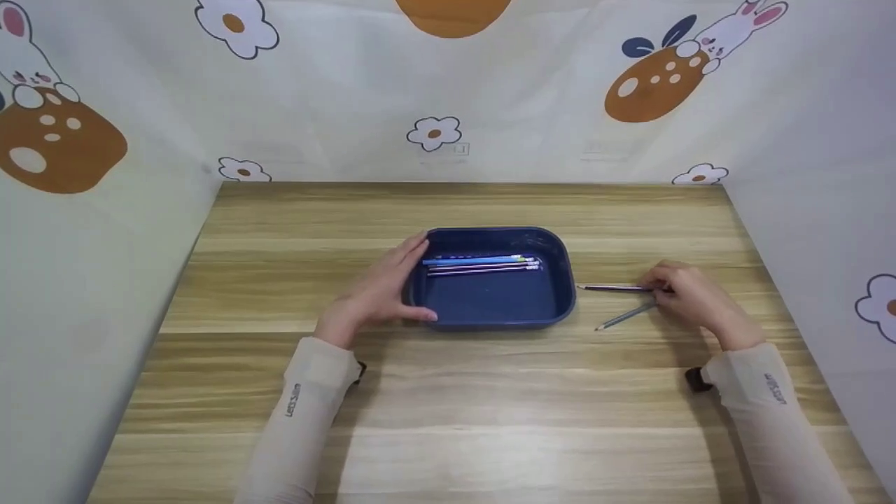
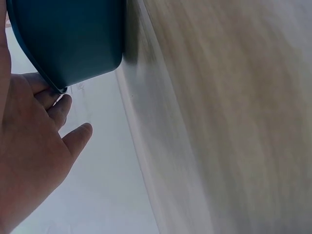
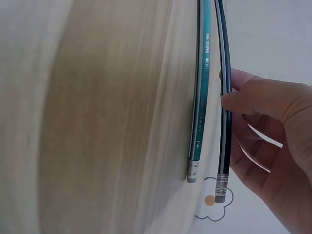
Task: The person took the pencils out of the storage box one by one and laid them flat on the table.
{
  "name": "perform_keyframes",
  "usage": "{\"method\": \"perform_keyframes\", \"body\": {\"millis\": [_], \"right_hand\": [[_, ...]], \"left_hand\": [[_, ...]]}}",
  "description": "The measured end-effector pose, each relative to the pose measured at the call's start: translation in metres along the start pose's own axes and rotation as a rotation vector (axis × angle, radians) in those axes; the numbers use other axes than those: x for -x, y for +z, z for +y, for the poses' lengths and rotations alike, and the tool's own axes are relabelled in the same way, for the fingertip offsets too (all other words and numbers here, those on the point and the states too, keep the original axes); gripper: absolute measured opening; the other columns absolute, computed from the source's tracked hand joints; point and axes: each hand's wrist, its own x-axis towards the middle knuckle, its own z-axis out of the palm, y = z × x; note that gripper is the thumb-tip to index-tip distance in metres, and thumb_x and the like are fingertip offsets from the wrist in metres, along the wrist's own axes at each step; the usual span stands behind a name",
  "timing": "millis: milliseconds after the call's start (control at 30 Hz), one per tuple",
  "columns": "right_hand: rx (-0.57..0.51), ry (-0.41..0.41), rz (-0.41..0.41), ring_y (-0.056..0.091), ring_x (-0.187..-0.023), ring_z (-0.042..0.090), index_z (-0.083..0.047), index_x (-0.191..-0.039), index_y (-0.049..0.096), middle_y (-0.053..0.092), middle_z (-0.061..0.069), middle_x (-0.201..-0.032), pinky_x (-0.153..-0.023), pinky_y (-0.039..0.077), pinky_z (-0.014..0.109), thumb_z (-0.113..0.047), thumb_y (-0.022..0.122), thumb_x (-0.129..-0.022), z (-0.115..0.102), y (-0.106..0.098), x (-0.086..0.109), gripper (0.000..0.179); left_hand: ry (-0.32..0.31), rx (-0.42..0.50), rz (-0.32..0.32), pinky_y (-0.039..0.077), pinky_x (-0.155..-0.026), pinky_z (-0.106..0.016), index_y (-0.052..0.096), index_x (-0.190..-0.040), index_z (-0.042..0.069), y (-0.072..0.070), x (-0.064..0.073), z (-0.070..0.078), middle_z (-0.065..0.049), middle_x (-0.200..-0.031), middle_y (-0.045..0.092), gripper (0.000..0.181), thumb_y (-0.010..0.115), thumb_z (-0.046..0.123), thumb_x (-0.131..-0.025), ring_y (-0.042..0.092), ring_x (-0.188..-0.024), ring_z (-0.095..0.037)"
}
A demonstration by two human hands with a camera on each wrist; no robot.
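A dark blue plastic box (image 1: 490, 301) stands on the table with several pencils (image 1: 483, 266) lying side by side along its far half. My left hand (image 1: 381, 290) holds the box's left end, thumb at the near corner and fingers at the far one; in the left wrist view some fingers lie behind the box rim (image 2: 61, 89). To the right of the box, my right hand (image 1: 689, 292) pinches a dark pencil (image 3: 225, 141) between thumb and fingers. Its tip is close to the box's right side. A green pencil (image 1: 625, 316) lies slanted on the table below it.
The wood-grain table (image 1: 448, 392) ends at a pale patterned curtain (image 1: 336, 105) behind, with more curtain along both sides. Black straps show under both sleeves, such as the right strap (image 1: 698, 379).
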Motion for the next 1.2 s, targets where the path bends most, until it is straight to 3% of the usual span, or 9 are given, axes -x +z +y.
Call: {"method": "perform_keyframes", "body": {"millis": [567, 867, 1200], "right_hand": [[-0.034, 0.036, -0.092, 0.069, -0.092, 0.035, 0.001, -0.099, 0.072, 0.072, 0.017, -0.098, -0.083, 0.058, 0.051, 0.015, 0.061, -0.08, 0.004, 0.006, -0.015, 0.027], [0.021, -0.063, -0.009, 0.069, -0.087, 0.032, 0.0, -0.095, 0.074, 0.071, 0.014, -0.091, -0.08, 0.059, 0.049, 0.018, 0.064, -0.075, 0.006, 0.008, -0.02, 0.029], [0.046, -0.061, 0.006, 0.067, -0.089, 0.035, -0.003, -0.092, 0.073, 0.069, 0.013, -0.091, -0.083, 0.057, 0.052, 0.017, 0.065, -0.074, 0.01, 0.009, -0.024, 0.027]], "left_hand": [[0.026, -0.016, 0.005, 0.014, -0.128, -0.045, 0.01, -0.162, 0.014, 0.003, 0.002, 0.0, 0.002, -0.17, 0.0, 0.125, 0.079, 0.065, -0.071, 0.005, -0.157, -0.023], [0.026, -0.009, 0.004, 0.015, -0.129, -0.044, 0.01, -0.162, 0.014, 0.003, 0.001, -0.002, 0.002, -0.17, 0.001, 0.124, 0.08, 0.063, -0.072, 0.006, -0.158, -0.022], [0.019, -0.026, 0.004, 0.015, -0.128, -0.044, 0.009, -0.162, 0.016, 0.001, 0.0, -0.003, 0.003, -0.17, -0.001, 0.124, 0.077, 0.068, -0.072, 0.004, -0.158, -0.021]]}}
